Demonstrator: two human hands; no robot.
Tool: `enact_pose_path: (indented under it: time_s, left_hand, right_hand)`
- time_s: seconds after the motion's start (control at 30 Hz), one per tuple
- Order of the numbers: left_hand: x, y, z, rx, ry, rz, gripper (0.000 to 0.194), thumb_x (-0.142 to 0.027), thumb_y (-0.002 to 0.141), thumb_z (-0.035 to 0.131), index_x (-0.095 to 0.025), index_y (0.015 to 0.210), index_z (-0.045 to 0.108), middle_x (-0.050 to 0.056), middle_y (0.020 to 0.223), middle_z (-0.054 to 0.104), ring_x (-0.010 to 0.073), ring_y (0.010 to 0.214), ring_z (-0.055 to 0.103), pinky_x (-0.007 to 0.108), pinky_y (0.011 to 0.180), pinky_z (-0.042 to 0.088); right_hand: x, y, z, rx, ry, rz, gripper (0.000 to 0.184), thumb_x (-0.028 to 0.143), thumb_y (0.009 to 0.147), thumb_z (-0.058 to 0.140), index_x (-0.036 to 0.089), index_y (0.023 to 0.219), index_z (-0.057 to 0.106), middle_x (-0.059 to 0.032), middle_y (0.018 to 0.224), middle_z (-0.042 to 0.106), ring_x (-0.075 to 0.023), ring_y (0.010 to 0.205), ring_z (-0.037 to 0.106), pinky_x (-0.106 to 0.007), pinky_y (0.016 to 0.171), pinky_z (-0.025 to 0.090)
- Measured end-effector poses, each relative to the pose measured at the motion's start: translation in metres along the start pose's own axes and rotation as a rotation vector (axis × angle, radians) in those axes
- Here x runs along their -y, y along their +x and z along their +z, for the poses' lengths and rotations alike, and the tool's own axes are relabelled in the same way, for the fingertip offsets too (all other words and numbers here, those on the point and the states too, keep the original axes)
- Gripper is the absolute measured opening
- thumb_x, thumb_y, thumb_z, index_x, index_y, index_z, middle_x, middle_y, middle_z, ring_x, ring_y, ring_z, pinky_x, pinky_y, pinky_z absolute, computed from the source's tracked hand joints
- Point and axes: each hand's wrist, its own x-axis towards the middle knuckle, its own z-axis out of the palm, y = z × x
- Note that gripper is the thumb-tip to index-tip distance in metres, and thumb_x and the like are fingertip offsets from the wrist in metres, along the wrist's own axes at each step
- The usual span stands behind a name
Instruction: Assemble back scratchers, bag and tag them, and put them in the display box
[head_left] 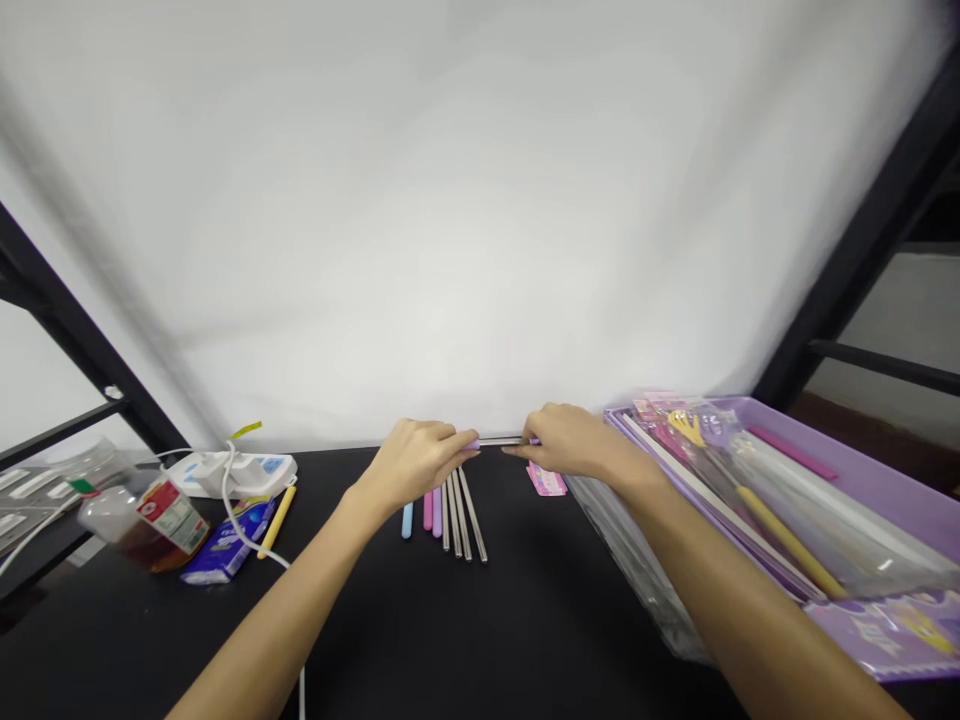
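We pinch a metal straw at both ends, left grip and right grip pressed together on it, seemingly to hold it level along the far edge of the bench. A row of metal and pastel straws lies just nearer, apparently grouped by colour; a purple tray of wrapped items sits right.

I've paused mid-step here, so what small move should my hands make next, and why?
Probably turn the metal rod and lay it beside the row of metal rods on the black table. The left hand and right hand hold it crosswise at its ends, while the row lies just below, running the other way.
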Motion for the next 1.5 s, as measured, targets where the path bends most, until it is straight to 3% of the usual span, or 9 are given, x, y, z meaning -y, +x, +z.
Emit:
enact_pose_path:
  time_s: [0.23,0.3,0.37,0.5,0.7,0.9,1.07,1.27,1.5]
  left_hand:
    - [-0.002,-0.001,-0.001,-0.151,0.099,0.136,0.021,-0.025,0.099,0.044,-0.018,0.096,0.063,-0.002,0.064,0.059,0.0125,0.061,0.053,0.027,0.057,0.033]
    - [-0.002,-0.002,0.001,-0.159,0.105,0.128,0.021,-0.025,0.1,0.043,-0.018,0.096,0.063,-0.001,0.064,0.058,0.0121,0.06,0.053,0.026,0.056,0.032]
    - [-0.003,-0.004,0.003,-0.139,0.101,0.095,0.025,-0.028,0.101,0.04,-0.018,0.099,0.063,-0.001,0.064,0.058,0.0118,0.058,0.052,0.026,0.053,0.029]
    - [-0.002,-0.008,0.004,-0.005,0.003,0.01,0.031,-0.034,0.101,0.037,-0.019,0.104,0.064,-0.001,0.065,0.058,0.0115,0.054,0.051,0.025,0.051,0.026]
    - [0.001,-0.008,-0.007,0.147,-0.317,-0.097,0.029,-0.034,0.099,0.043,-0.018,0.093,0.067,0.001,0.066,0.06,0.0117,0.057,0.05,0.025,0.057,0.031]
    - [-0.005,-0.001,-0.014,0.219,-0.459,-0.245,0.037,-0.036,0.096,0.045,-0.017,0.069,0.062,-0.002,0.051,0.048,0.0096,0.047,0.036,0.025,0.053,0.027]
    - [-0.009,0.003,-0.019,0.256,-0.468,-0.278,0.032,-0.037,0.096,0.045,-0.019,0.078,0.064,-0.001,0.057,0.055,0.0107,0.05,0.043,0.025,0.054,0.029]
    - [0.004,-0.001,-0.023,0.233,-0.365,-0.199,0.028,-0.04,0.097,0.045,-0.022,0.098,0.066,0.001,0.074,0.066,0.0142,0.064,0.059,0.024,0.06,0.034]
    - [0.015,-0.011,-0.012,0.166,-0.269,-0.138,0.02,-0.033,0.097,0.049,-0.022,0.103,0.064,0.0,0.081,0.068,0.0135,0.067,0.061,0.024,0.059,0.037]
  right_hand:
    - [-0.006,0.005,0.01,0.389,0.349,-0.044,0.054,0.056,0.09,0.043,0.017,0.068,0.072,-0.0057,0.057,0.068,-0.0173,0.054,0.063,-0.026,0.06,0.042]
    - [-0.003,0.007,0.012,0.345,0.292,-0.025,0.061,0.06,0.091,0.039,0.017,0.065,0.072,-0.0079,0.059,0.069,-0.0192,0.057,0.064,-0.028,0.06,0.043]
    - [0.0,0.009,0.014,0.203,0.156,0.02,0.062,0.063,0.09,0.039,0.017,0.069,0.074,-0.011,0.068,0.072,-0.023,0.066,0.068,-0.029,0.061,0.043]
    - [0.009,0.009,0.021,0.014,-0.055,-0.027,0.054,0.056,0.093,0.04,0.016,0.085,0.076,-0.0148,0.084,0.074,-0.0277,0.077,0.071,-0.032,0.064,0.045]
    - [0.019,0.009,0.025,-0.035,-0.182,-0.096,0.045,0.041,0.095,0.042,0.013,0.091,0.076,-0.0169,0.084,0.074,-0.028,0.079,0.072,-0.032,0.064,0.047]
    - [0.02,0.01,0.021,-0.041,-0.214,-0.092,0.04,0.031,0.094,0.042,0.011,0.088,0.076,-0.0185,0.082,0.073,-0.0291,0.079,0.071,-0.032,0.064,0.046]
    - [0.019,0.01,0.018,-0.053,-0.226,-0.09,0.041,0.033,0.094,0.042,0.013,0.083,0.076,-0.0168,0.078,0.073,-0.0267,0.073,0.07,-0.03,0.06,0.04]
    - [0.008,0.002,0.001,-0.033,0.145,-0.162,0.045,0.051,0.092,0.047,0.019,0.068,0.067,-0.0024,0.056,0.062,-0.0142,0.054,0.054,-0.026,0.055,0.03]
    - [-0.007,-0.006,-0.013,0.142,0.601,-0.22,0.033,0.043,0.091,0.048,0.017,0.087,0.068,-0.0041,0.078,0.07,-0.0165,0.071,0.061,-0.026,0.067,0.041]
